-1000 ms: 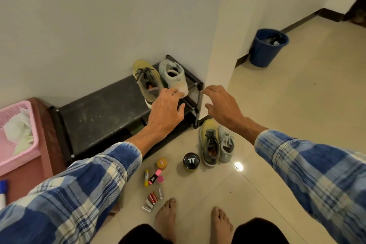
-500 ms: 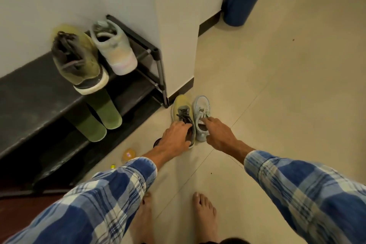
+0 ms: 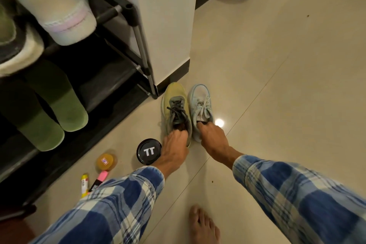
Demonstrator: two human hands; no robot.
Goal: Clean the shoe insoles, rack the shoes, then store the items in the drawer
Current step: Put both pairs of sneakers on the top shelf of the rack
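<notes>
Near the lower centre of the frame, the left hand (image 3: 174, 149) hooks its grip into the heel opening of the yellow shoe (image 3: 173, 98). The right hand (image 3: 213, 139) pinches the collar of the pale blue shoe (image 3: 199, 98), which touches it on the floor. Lift both level, heels held firmly, clearing the corner post of the rack (image 3: 143, 49) at upper left.

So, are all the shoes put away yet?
Not yet. A white shoe and a second shoe already sit on top of the rack. The left hand grips the yellow shoe on the floor, the right hand the pale blue shoe. Left to do: rack those two, deal with the green insoles on the lower shelf, and store the black tin, orange jar and pink marker lying on the floor.
</notes>
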